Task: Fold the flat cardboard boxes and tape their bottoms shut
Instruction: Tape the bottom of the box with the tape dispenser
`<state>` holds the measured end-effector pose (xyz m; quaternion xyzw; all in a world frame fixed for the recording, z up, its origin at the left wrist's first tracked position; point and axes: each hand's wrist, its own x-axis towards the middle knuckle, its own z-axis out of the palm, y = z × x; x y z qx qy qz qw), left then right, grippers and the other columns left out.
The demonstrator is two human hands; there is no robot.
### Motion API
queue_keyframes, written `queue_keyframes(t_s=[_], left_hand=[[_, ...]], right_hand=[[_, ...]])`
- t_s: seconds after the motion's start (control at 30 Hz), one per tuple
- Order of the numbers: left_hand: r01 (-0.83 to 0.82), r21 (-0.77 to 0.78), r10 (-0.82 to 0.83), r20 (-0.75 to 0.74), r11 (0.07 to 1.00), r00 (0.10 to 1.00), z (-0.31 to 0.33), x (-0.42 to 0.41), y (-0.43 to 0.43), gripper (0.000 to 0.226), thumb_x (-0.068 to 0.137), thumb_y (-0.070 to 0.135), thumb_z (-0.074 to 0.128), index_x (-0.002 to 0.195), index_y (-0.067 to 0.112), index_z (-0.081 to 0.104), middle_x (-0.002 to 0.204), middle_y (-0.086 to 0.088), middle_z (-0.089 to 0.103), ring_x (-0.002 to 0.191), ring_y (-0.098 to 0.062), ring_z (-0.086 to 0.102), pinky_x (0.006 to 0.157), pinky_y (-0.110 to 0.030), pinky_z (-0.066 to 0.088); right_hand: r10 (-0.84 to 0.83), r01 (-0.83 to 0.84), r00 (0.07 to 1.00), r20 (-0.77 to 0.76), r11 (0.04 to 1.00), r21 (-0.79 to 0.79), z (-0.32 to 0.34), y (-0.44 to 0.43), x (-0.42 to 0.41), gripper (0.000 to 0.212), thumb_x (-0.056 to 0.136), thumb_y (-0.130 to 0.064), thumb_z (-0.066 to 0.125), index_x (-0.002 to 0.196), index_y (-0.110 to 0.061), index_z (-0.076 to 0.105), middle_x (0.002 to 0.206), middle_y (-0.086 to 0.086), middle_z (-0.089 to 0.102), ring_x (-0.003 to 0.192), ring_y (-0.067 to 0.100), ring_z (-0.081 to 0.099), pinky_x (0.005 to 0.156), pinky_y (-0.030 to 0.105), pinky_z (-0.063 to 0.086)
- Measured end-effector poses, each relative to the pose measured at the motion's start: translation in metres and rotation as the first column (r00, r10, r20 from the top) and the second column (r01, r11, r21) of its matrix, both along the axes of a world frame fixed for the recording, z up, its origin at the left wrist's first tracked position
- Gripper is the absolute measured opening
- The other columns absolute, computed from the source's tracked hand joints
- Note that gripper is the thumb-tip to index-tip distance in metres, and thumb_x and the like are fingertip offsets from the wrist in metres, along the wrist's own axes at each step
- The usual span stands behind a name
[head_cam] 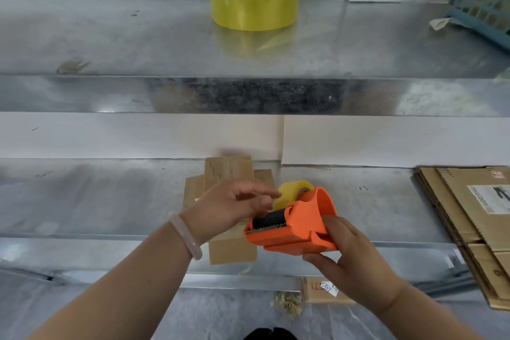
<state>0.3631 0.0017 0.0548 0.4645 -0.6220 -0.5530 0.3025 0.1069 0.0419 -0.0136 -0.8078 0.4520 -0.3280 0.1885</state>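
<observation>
The right hand [350, 259] grips the orange tape dispenser [295, 232] by its rear body, fingers wrapped underneath and thumb on top, with the toothed blade [266, 225] pointing to 9 o'clock. The left hand [234, 207] hovers at the blade end, its fingers reaching toward the clear tape roll [292, 190] loaded in the dispenser. Whether it already pinches the tape's loose end cannot be told.

Directly beneath both hands a small cardboard box [231, 246] lies on the metal counter [96, 196], flaps spread. A stack of flat boxes [463, 218] waits at 3 o'clock, well apart. A spare yellow roll [254, 3] sits at 12 o'clock on the upper shelf [110, 41].

The dispenser looks like light, rigid plastic, best held at the back and away from the sharp teeth. The tape is probably thin, sticky and prone to clinging to itself, so the free end wants a fingertip pinch at its very edge. The cardboard should be light and stiff but easily creased, and likely to slide on the smooth metal unless a hand steadies it.
</observation>
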Motion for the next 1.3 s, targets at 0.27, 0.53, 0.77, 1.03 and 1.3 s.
queue_keyframes(t_s=[0.27,0.53,0.77,1.03,1.3], left_hand=[[0.162,0.0,-0.161,0.103,0.987,0.982,0.016,0.015,-0.004,0.03,0.081,0.045,0.074,0.104,0.025,0.075,0.102,0.004,0.075,0.099,-0.013,0.069,0.093,-0.033,0.054],[0.17,0.021,-0.171,0.033,0.985,0.985,0.017,0.025,-0.004,0.029,0.075,0.017,0.078,0.102,0.027,0.076,0.102,0.002,0.076,0.098,-0.014,0.07,0.085,-0.024,0.054],[-0.014,-0.089,0.021,0.087,0.996,0.996,0.012,0.018,-0.003,0.009,0.084,0.024,0.068,0.089,0.026,0.075,0.089,0.002,0.076,0.086,-0.017,0.071,0.08,-0.029,0.058],[-0.232,-0.148,0.262,0.243,0.962,0.934,-0.009,0.012,0.0,0.009,0.087,0.02,0.071,0.081,0.024,0.076,0.078,0.009,0.074,0.077,-0.006,0.068,0.076,-0.024,0.055],[-0.524,0.038,0.512,0.162,0.851,0.843,-0.023,0.02,0.006,0.017,0.092,0.017,0.066,0.077,0.016,0.073,0.07,0.006,0.073,0.067,-0.012,0.069,0.068,-0.024,0.059]], right_hand=[[0.013,-0.013,0.998,-0.063,1.0,0.001,0.005,-0.001,0.001,0.035,0.079,-0.052,0.063,0.097,-0.025,0.051,0.092,-0.018,0.054,0.082,0.001,0.05,0.067,0.005,0.04],[0.013,-0.008,0.998,-0.06,0.997,0.073,0.006,0.0,0.002,0.04,0.079,-0.065,0.058,0.103,-0.035,0.047,0.095,-0.025,0.053,0.087,-0.004,0.056,0.066,0.006,0.042],[0.035,-0.027,0.998,-0.059,0.992,0.127,0.005,0.001,0.005,0.047,0.082,-0.076,0.048,0.104,-0.035,0.051,0.097,-0.02,0.061,0.089,0.001,0.059,0.069,0.011,0.047],[0.039,-0.025,0.999,-0.025,0.906,0.421,0.015,-0.005,0.005,0.049,0.071,-0.062,0.072,0.108,-0.033,0.058,0.096,-0.009,0.069,0.087,0.008,0.066,0.074,0.032,0.057],[0.101,-0.071,0.995,-0.008,0.755,0.651,0.034,-0.029,0.004,0.026,0.077,-0.033,0.083,0.097,-0.029,0.067,0.089,-0.006,0.072,0.079,0.012,0.068,0.073,0.03,0.057]])
